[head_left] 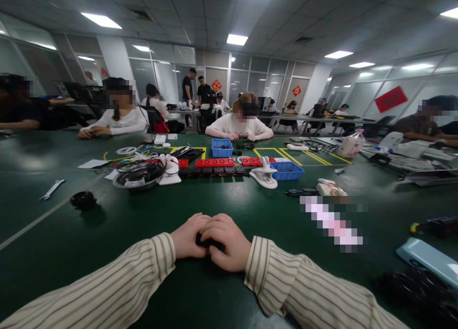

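Worktop (136,221) dark green, glossy, filling the lower view; pale line across its left part. Room, left to right: glass partition (26,57), seated person in white long sleeves (123,117), person in white T-shirt (232,125) seated opposite, red panel (391,99) on the right wall; tiled ceiling (179,14) with lit panels above.

On the surface, left to right: wrench (52,190), lying slanted; round black part (83,200); metal bowl (141,184) holding dark cables; row of red and black blocks (214,162); white clip (265,175); blue tray (288,170) just beside it; light-blue flat object (429,257) near black coils (404,291).

Black object (216,245): between the two hands, near centre, in front of the wearer. Visible strip runs roughly left to right, dipping slightly rightward; full long axis and facing end hidden by fingers.

Left hand (189,234): curled around its left side, partly closed. Right hand (229,241): fingers bent over its top, thumb below; hands touching.
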Action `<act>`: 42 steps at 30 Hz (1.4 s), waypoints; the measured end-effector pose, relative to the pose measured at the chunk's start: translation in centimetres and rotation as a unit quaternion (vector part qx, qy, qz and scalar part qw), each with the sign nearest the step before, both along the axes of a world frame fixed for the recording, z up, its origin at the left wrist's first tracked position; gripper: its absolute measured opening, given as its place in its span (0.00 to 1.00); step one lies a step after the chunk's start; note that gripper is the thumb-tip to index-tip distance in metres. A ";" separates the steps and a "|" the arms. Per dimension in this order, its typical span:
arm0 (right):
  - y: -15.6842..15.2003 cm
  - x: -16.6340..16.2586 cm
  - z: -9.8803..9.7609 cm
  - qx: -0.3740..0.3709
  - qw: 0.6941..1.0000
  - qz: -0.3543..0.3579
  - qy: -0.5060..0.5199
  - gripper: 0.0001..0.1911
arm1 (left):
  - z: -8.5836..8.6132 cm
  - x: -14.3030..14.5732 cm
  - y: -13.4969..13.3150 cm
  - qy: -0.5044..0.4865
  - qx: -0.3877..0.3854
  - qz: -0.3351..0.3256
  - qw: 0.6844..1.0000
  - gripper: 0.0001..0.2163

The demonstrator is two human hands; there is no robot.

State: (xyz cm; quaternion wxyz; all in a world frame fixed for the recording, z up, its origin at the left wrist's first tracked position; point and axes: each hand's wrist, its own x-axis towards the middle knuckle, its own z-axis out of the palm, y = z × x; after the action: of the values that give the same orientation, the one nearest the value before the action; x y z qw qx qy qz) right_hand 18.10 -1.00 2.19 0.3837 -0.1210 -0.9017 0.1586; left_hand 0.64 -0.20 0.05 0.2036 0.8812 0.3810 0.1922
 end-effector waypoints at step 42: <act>-1.1 -0.5 0.6 -0.038 0.961 -0.228 -0.150 0.21 | 2.3 1.5 -1.8 0.089 0.009 0.084 0.992 0.24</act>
State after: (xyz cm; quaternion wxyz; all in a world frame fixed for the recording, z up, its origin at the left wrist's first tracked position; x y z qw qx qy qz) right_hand 17.60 -2.06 2.76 0.2652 -0.3601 -0.8908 0.0810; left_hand 2.16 -1.98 2.33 0.1443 0.8616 0.4682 0.1327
